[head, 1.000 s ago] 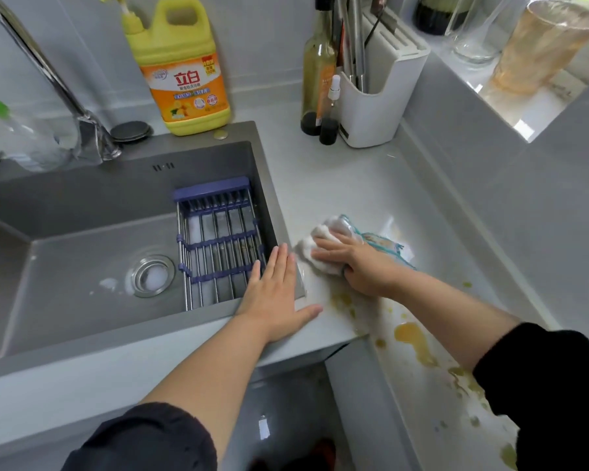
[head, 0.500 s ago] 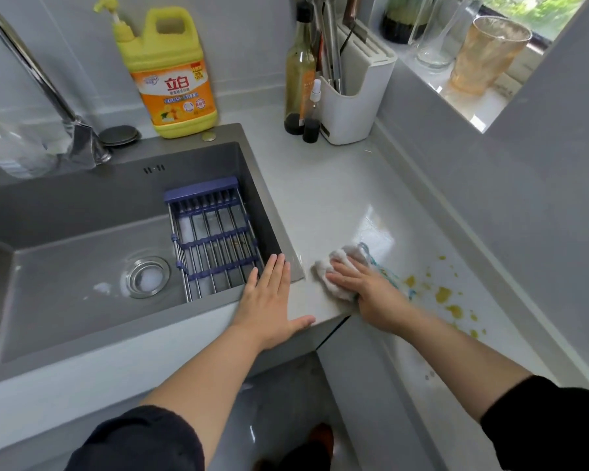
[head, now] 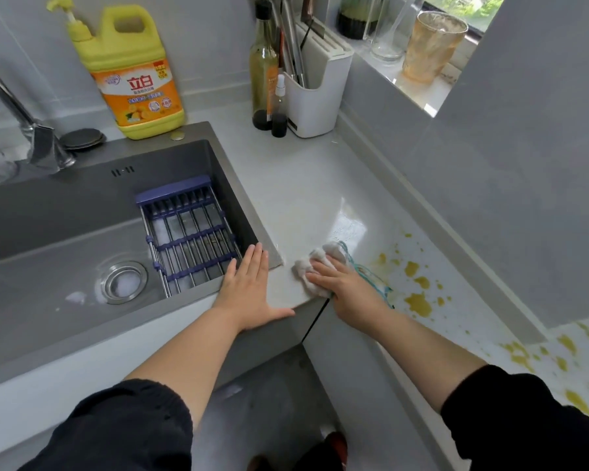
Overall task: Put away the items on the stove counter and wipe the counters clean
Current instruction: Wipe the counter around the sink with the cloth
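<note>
Flat, straight-fingered — right hand (head: 349,294) on the white cloth (head: 315,263), left hand (head: 249,290) on the counter (head: 303,185) beside the sink (head: 65,205)

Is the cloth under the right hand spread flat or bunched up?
Bunched: the cloth lies in crumpled folds under the right hand, on the counter.

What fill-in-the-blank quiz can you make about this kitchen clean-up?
1. The right hand presses a white ____ onto the counter.
2. The left hand lies flat at the rim of the ____, beside the blue rack.
3. The splatters to the right of the right hand are ____.
Missing words: cloth; sink; yellow.
</note>
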Available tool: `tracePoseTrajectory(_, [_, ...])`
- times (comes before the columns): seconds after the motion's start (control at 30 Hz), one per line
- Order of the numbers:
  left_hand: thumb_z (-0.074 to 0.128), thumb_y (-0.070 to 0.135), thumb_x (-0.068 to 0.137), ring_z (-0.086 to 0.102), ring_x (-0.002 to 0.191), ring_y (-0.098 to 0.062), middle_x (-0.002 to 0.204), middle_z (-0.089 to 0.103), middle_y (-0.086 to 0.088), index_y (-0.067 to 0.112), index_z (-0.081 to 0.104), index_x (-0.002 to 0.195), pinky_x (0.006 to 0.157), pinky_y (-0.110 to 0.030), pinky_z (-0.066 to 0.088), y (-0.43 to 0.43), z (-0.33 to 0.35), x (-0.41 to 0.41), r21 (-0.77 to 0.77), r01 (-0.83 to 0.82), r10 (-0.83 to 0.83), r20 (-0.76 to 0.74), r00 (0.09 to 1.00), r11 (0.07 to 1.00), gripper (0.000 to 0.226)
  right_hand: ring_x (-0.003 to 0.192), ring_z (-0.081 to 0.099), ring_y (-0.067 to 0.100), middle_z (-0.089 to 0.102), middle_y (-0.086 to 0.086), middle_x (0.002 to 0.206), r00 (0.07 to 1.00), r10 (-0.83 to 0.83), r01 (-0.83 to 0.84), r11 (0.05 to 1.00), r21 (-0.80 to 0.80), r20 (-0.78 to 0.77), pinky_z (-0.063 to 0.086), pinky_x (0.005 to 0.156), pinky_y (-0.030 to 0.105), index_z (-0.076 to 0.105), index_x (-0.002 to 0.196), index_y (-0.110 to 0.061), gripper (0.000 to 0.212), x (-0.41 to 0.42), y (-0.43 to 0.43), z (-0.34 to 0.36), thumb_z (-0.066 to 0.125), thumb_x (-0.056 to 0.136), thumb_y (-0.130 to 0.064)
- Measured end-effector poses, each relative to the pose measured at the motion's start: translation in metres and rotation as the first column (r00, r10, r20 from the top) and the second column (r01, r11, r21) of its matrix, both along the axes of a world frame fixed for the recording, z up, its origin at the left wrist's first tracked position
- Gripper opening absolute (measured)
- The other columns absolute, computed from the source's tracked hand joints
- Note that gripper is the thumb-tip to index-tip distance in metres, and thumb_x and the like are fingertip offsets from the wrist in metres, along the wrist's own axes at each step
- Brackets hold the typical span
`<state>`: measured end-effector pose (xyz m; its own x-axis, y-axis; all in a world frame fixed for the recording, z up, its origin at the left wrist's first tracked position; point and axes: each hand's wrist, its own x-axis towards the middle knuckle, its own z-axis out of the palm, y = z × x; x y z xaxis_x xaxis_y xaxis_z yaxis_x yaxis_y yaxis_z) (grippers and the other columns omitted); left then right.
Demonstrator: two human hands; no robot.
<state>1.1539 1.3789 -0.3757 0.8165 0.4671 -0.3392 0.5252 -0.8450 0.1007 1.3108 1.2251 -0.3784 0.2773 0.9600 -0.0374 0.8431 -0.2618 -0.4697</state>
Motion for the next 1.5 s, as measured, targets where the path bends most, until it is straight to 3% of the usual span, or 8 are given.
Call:
tracePoseTrajectory(0.1, [0.032,0.076,0.083,-0.026,0.142,-0.019,0.155,-0.025,-0.007,0.009,-0.013,0.149,0.113,-0.046,-0.012,-0.006,0.004,0.005,0.011,-0.004,0.004,0.060,0.998,1.000,0.104,0.134,0.039,0.023,0.051,0.006,0.138,0.994,-0.085,0.086,0.996,0.012,-0.064,0.038,0.105,0.038,0.063,0.121,-0.012,0.052,0.014,-0.008,0.023,0.043,0.080,0.014])
tracePoseTrajectory(0.23, [0.021,0.057,0.096,-0.024,0.143,-0.020,0.157,-0.021,-0.006,0.012,-0.011,0.150,0.114,-0.046,-0.010,-0.010,0.007,0.042,0.053,0.002,-0.008,0.114,0.993,0.999,0.077,0.114,0.051,-0.002,0.052,0.001,0.133,0.868,-0.330,0.387,0.918,0.088,-0.371,0.034,0.086,-0.002,0.063,0.120,-0.005,0.053,0.056,-0.004,0.082,0.036,0.081,0.019])
tracePoseTrajectory(0.47, [0.010,0.053,0.098,-0.018,0.144,-0.022,0.158,-0.016,-0.010,0.006,-0.011,0.149,0.119,-0.041,-0.003,-0.004,-0.009,0.077,0.092,-0.186,0.172,0.145,0.974,0.978,0.072,0.066,0.050,-0.025,0.057,-0.002,0.119,0.831,-0.427,0.504,0.849,0.158,-0.356,0.037,0.064,-0.002,0.060,0.124,-0.009,0.054,0.148,0.038,0.108,0.034,0.083,0.013])
tracePoseTrajectory(0.63, [0.012,0.049,0.098,-0.016,0.145,-0.019,0.158,-0.015,-0.008,0.007,-0.009,0.150,0.118,-0.038,-0.007,-0.004,-0.012,0.078,0.138,-0.199,0.173,0.181,0.968,0.970,0.070,0.127,0.045,0.025,0.049,0.016,0.137,0.867,-0.396,0.430,0.902,0.052,-0.304,0.031,0.091,0.012,0.055,0.128,-0.004,0.048,0.143,0.105,0.069,0.039,0.086,0.010])
tracePoseTrajectory(0.83, [0.015,0.047,0.098,-0.013,0.146,-0.019,0.159,-0.012,-0.009,0.007,-0.006,0.150,0.117,-0.037,-0.006,-0.004,-0.013,0.081,0.176,-0.197,0.167,0.171,0.971,0.965,0.069,0.145,-0.002,0.027,0.004,0.002,0.159,0.983,-0.049,0.075,0.986,-0.147,0.175,0.003,0.115,0.054,0.023,0.148,-0.025,0.060,0.087,0.117,-0.003,0.037,0.092,-0.010])
tracePoseTrajectory(1.07, [0.011,0.047,0.098,-0.013,0.146,-0.019,0.158,-0.012,-0.008,0.007,-0.008,0.149,0.119,-0.039,-0.003,-0.006,-0.011,0.080,0.170,-0.197,0.168,0.171,0.971,0.966,0.068,0.146,0.001,0.027,0.007,0.001,0.159,0.942,-0.194,0.236,0.963,-0.131,0.274,0.005,0.115,0.049,0.023,0.148,-0.023,0.060,0.157,0.074,-0.002,0.039,0.091,-0.014])
tracePoseTrajectory(1.33, [0.010,0.047,0.098,-0.011,0.146,-0.020,0.159,-0.010,-0.008,0.007,-0.006,0.150,0.118,-0.039,-0.003,-0.006,-0.013,0.079,0.169,-0.196,0.165,0.181,0.969,0.966,0.067,0.146,-0.002,0.025,0.011,0.000,0.158,0.931,-0.359,0.361,0.932,-0.032,0.065,0.001,0.119,0.046,0.033,0.145,-0.020,0.059,0.135,-0.021,-0.001,0.027,0.088,-0.009])
tracePoseTrajectory(1.5, [0.015,0.045,0.099,-0.007,0.147,-0.020,0.159,-0.006,-0.009,0.007,-0.002,0.151,0.118,-0.038,-0.001,-0.005,-0.013,0.081,0.177,-0.195,0.164,0.172,0.971,0.965,0.067,0.146,0.000,0.028,0.017,0.006,0.156,0.995,-0.089,0.090,0.996,-0.023,0.038,0.001,0.118,0.042,0.039,0.143,-0.020,0.058,0.053,0.044,0.001,0.044,0.088,-0.005])
